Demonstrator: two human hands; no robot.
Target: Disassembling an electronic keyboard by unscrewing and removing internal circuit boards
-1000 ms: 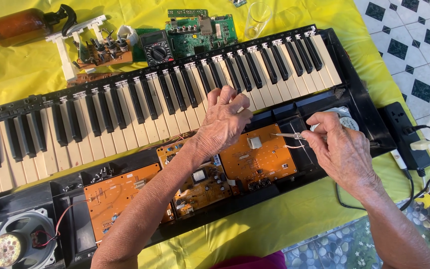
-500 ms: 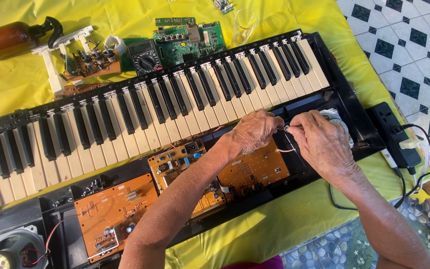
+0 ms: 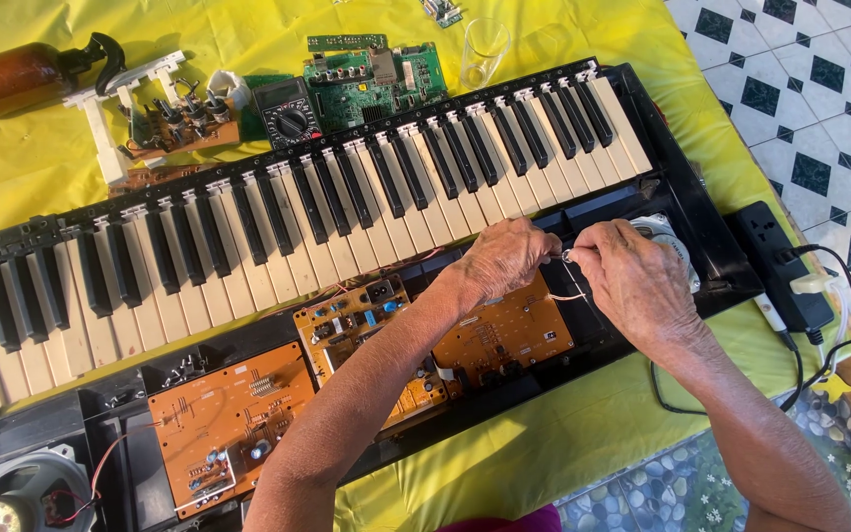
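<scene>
Both hands pinch thin wire (image 3: 571, 294) over opened keyboard (image 3: 347, 227).
Wire hangs roughly vertical from right hand (image 3: 632, 286); left hand (image 3: 504, 258) has closed in, fingertips now meeting.

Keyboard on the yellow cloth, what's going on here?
A person has an opened electronic keyboard on the yellow cloth, orange circuit boards exposed. Left hand and right hand meet above the boards near the right-end speaker, pinching thin wires. A multimeter and green board lie behind the keys.
</scene>
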